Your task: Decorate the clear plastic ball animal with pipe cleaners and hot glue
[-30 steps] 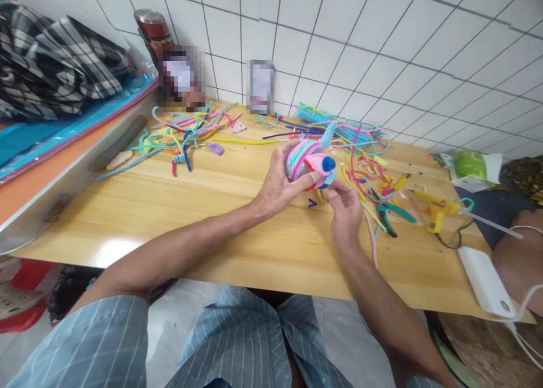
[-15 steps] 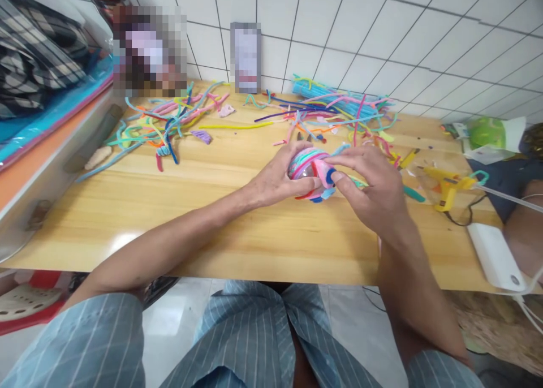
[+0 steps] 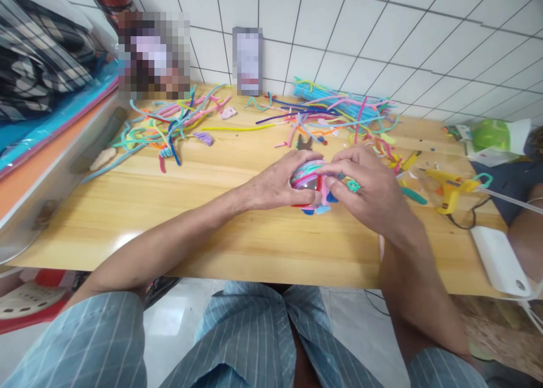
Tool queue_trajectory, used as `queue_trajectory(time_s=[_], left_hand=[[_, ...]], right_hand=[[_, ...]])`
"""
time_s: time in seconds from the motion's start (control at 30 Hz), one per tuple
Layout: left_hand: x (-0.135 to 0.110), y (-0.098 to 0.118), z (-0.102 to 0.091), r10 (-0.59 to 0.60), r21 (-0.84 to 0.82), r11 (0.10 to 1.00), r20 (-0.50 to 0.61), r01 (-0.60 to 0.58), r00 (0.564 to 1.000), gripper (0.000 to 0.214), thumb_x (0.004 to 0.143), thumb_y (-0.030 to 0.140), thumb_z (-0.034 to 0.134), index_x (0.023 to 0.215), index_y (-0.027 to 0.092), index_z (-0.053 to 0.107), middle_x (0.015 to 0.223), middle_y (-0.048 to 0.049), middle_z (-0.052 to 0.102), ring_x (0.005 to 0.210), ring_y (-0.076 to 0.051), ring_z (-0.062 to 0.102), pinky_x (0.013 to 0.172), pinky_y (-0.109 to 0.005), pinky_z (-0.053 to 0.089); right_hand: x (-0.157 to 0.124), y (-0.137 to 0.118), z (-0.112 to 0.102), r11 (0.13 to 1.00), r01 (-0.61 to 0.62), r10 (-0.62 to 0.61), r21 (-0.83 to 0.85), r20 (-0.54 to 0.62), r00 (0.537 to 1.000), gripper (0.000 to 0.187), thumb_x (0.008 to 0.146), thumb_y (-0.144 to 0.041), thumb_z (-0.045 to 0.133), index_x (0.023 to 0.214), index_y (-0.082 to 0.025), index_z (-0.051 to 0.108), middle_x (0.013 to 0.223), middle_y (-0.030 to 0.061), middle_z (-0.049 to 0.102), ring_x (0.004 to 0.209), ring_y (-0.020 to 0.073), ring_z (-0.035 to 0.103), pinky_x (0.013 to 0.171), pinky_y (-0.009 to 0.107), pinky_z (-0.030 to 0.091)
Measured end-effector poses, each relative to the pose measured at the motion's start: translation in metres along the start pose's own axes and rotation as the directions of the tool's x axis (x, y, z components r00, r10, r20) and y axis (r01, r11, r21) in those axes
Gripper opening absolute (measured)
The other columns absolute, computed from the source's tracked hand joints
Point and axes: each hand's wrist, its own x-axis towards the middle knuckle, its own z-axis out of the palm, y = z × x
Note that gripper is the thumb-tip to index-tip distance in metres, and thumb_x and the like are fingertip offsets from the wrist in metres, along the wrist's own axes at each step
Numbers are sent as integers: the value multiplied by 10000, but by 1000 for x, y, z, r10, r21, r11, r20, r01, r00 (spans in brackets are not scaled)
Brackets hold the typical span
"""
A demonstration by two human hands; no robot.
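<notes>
A rounded, see-through object wrapped in pink, teal and red pipe cleaners is held above the table. My left hand curls around its left side, thumb along the lower front. At its upper right edge my right hand is closed, thumb and fingers pressed against the wrapping; what exactly they pinch is hidden. Pink and dark blue fuzzy pieces stick out at the lower right, below the right fingers. A small green curled pipe cleaner shows beside the right fingers. Just behind lie dark pliers.
Loose pipe cleaners are heaped at the back left, with a blue bundle at the back right. A yellow glue gun and a white power bank lie to the right. A phone leans on the tiled wall.
My right fingers have moved from the pink and blue piece up to the wrapping's upper edge. The wrapped object has turned and sits slightly lower, uncovering the pliers.
</notes>
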Motion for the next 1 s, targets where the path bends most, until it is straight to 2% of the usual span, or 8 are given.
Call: queue_trajectory(time_s=[0.23,0.4,0.6,0.77,1.0], left_hand=[[-1,-3,2,13,2,1000,26,-13,1000,831,921,618,885,1606,214,646,1618,-167,689,1502,-405,656,1326,-538,526],[-1,-4,6,18,-16,1000,15,-18,1000,809,977,735,825,1594,238,662,1601,-157,706,1466,-399,677,1304,-540,540],[-1,-4,6,60,-17,998,14,-60,998,729,1013,715,797,1563,249,688,1541,-159,726,1448,-397,667,1300,-554,535],[-1,-3,6,68,-14,998,23,-68,997,677,1036,687,771,1568,277,685,1571,-136,718,1473,-403,649,1323,-580,518],[-2,-11,6,52,4,999,-14,-52,999,703,1042,637,754,1622,254,646,1603,-142,698,1510,-378,640,1346,-546,504]], right_hand=[[-3,1,6,999,-18,22,50,-68,997,133,1057,-272,725,1087,-322,844,1063,48,814,1025,286,769,928,495,623],[-1,1,5,996,-51,54,72,-46,998,118,1012,-241,758,1046,-321,839,1059,44,825,996,286,772,944,510,630],[1,-3,2,998,-43,44,50,-10,999,108,1031,-222,745,998,-307,804,1036,43,825,978,279,780,922,486,626],[0,-6,3,1000,-21,21,2,-14,1000,118,1069,-227,715,1006,-306,776,1058,53,830,1015,290,785,944,499,632],[-5,-5,9,999,-23,19,-36,-127,992,112,1087,-253,717,1039,-304,805,1059,62,831,1007,287,794,926,492,655]])
